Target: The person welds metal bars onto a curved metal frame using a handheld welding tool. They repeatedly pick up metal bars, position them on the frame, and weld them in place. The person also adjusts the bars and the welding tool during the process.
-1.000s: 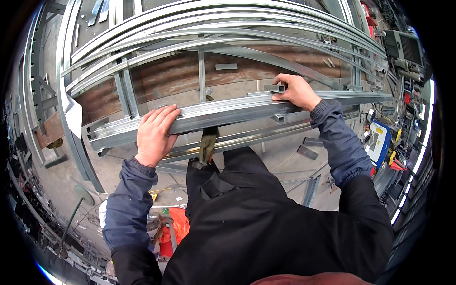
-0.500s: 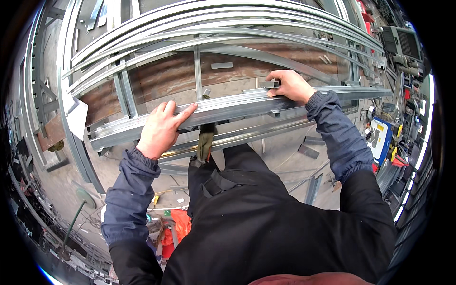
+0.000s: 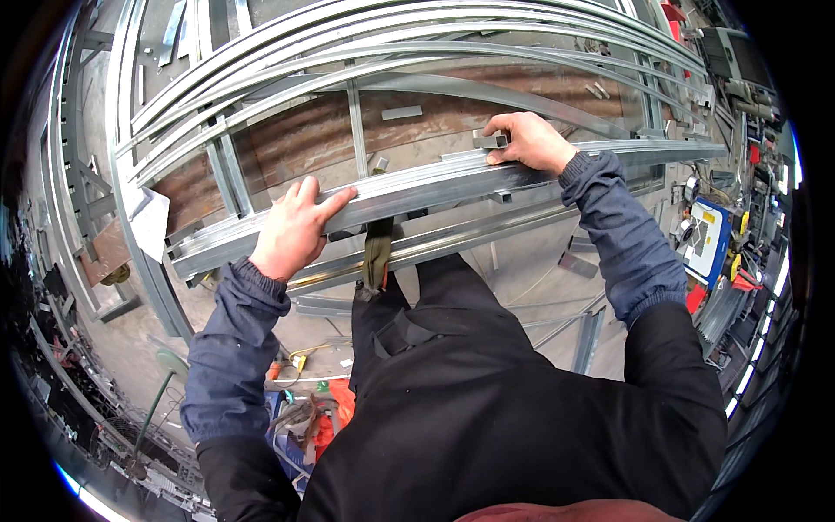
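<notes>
In front of me a long bundle of silvery metal profiles [image 3: 396, 193] runs across from left to right, slightly raised at its right end. My left hand [image 3: 292, 228] is over its left part, thumb stretched along the top and the other fingers bent over the far edge, their tips hidden. My right hand [image 3: 534, 144] pinches a short piece of square metal tube [image 3: 492, 140], holding it at the top of the bundle, right of the middle. Below the bundle hangs a dark green strap or cloth [image 3: 377, 255].
Beyond lie several long bowed metal rails [image 3: 383, 54] and a rusty beam [image 3: 300, 139] with a small offcut [image 3: 402, 113] on it. White paper [image 3: 150, 222] hangs at the left. A blue-and-white case [image 3: 706, 239] stands right. Orange plastic [image 3: 343, 402] lies low left.
My view has shifted slightly. Both hands keep nearly the same places on the bundle, and the short tube stays in my right hand, turned a little.
</notes>
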Demonstrator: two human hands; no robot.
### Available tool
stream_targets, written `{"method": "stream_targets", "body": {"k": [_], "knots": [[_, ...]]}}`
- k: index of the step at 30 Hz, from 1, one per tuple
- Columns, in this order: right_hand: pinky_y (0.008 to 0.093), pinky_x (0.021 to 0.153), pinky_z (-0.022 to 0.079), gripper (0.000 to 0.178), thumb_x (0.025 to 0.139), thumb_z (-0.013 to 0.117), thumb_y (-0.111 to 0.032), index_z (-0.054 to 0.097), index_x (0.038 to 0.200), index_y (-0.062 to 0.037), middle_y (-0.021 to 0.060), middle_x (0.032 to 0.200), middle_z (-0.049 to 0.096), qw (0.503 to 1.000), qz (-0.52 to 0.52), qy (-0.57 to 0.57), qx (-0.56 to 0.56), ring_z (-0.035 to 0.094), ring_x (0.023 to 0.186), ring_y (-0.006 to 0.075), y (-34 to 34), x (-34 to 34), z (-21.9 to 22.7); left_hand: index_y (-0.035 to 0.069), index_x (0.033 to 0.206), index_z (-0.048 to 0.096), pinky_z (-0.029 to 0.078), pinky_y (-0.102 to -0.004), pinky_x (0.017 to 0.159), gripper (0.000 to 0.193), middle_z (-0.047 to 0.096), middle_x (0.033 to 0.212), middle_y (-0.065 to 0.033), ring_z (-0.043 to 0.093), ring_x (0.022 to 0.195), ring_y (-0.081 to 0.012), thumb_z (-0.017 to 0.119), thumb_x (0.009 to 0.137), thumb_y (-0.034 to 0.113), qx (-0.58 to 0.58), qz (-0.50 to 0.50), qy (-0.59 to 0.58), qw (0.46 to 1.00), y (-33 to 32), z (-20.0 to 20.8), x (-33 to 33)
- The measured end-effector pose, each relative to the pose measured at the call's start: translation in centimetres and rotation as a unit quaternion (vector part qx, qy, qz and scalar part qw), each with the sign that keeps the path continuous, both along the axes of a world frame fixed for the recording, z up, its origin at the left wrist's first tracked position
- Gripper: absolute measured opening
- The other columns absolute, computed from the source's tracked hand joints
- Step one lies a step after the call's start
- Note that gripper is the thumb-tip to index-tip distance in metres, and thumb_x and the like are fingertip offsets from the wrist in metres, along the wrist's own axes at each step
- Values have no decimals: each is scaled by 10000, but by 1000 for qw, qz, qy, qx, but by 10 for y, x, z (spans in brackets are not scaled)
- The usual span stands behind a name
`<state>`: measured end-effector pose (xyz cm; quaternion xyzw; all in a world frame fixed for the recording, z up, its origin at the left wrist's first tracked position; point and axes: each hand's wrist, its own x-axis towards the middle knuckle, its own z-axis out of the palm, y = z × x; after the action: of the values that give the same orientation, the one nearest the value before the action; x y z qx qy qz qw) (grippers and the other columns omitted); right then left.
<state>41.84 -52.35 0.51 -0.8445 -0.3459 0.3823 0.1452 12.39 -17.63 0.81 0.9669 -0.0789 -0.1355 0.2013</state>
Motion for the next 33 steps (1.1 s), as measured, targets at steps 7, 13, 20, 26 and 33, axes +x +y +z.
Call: {"method": "stream_targets", "body": {"k": [7, 13, 20, 26, 33], "knots": [[412, 839, 575, 519, 823, 947, -283, 764, 1254, -58, 137, 934, 754, 1000, -11, -6, -23, 730, 886, 298, 3, -3, 5, 262, 1536, 608, 563, -465, 893, 885, 544, 1100, -147, 618, 1030, -366, 784, 707, 9, -5, -10, 13, 1000, 1, 5, 5], [412, 869, 574, 535, 846, 921, -259, 741, 1306, -55, 138, 987, 760, 1000, -4, -3, -19, 733, 936, 302, 0, -5, 8, 269, 1535, 605, 565, -471, 883, 869, 535, 1080, -140, 620, 1027, -364, 782, 720, 23, -8, -10, 15, 1000, 1, 8, 5], [427, 969, 573, 446, 880, 786, -102, 722, 1319, -64, 130, 1151, 731, 982, -68, -104, 139, 709, 1094, 310, -16, -25, 24, 263, 1527, 610, 565, -473, 875, 857, 530, 1069, -135, 616, 1025, -361, 777, 721, 24, -11, -10, 14, 1000, 1, 10, 4], [454, 1091, 534, 426, 917, 818, -219, 726, 1302, -60, 115, 1327, 697, 955, 111, -146, 235, 643, 1275, 341, 31, -94, 34, 269, 1524, 613, 565, -476, 870, 851, 526, 1058, -135, 617, 1017, -363, 761, 724, 19, -16, -1, 6, 1000, 1, 7, 2], [469, 1103, 517, 647, 810, 902, -248, 655, 1376, -54, 87, 1399, 650, 952, 173, -186, 172, 614, 1281, 325, 38, -121, 4, 276, 1524, 614, 568, -478, 875, 855, 521, 1053, -136, 618, 1015, -365, 760, 722, 18, -15, 1, 1, 1000, -1, 9, 2]]}}
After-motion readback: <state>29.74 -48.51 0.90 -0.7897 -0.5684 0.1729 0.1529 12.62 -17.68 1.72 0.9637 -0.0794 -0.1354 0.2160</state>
